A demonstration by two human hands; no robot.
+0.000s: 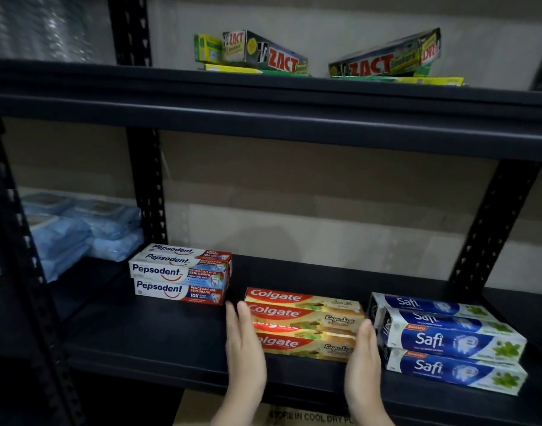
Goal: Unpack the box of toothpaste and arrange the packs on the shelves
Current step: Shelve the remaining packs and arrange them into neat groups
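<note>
Both hands flat and unclenched, fingers straight, bracketing the Colgate packs (305, 324): left hand (244, 348) against the stack's left end, right hand (363, 361) against its right end, palms facing one another. No curl round anything; pressing or touching only, exact contact hard to judge.

Colgate packs stacked in red and gold on the middle shelf (159, 339), lying lengthwise along the front part of the board. Just beside, to the right, Safi packs (448, 339) in blue and white, stacked and angled a little, close to the right hand. To the left and further back, Pepsodent packs (180, 273), white with red and blue, apart from the Colgate stack.

Dark, matt shelf board, black steel frame with perforated uprights (491, 222) at the back corners. Above, upper shelf (263, 99) carrying Zact packs (269, 55), two groups tilted, leaning over flat green and yellow cartons. Behind everything, plain beige wall (309, 192), dimly lit. In the neighbouring bay on the left, blue soft packets (79, 232) piled up, blurred. Below the shelf edge, between the wrists, cardboard box (294, 416) printed with words about storing in a cool dry place.
</note>
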